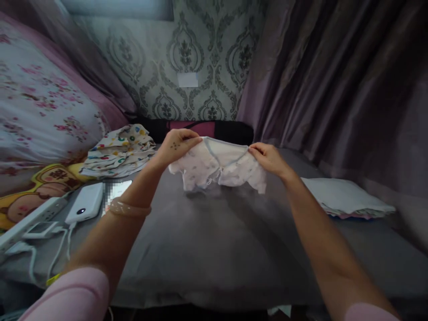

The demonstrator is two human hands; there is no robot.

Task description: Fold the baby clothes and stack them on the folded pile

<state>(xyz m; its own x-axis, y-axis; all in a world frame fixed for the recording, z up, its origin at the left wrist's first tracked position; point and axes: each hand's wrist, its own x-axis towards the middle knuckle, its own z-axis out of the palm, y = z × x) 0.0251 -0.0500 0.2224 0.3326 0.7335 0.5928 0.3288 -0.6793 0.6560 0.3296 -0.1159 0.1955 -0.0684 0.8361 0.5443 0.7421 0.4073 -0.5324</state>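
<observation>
The left hand [177, 147] and the right hand [267, 158] each pinch a shoulder of a small white baby shirt [219, 169], holding it spread above the grey bed [214, 249], its hem just over the cover. To the left lie a pile of patterned baby clothes [118, 151] and a white power bank [85, 203]; to the right, folded white cloths [344, 196].

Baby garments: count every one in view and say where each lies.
2 clear: the pale baby top held up by both hands, and the colourful-print garment crumpled at left. The folded white stack at right may hold more.
</observation>
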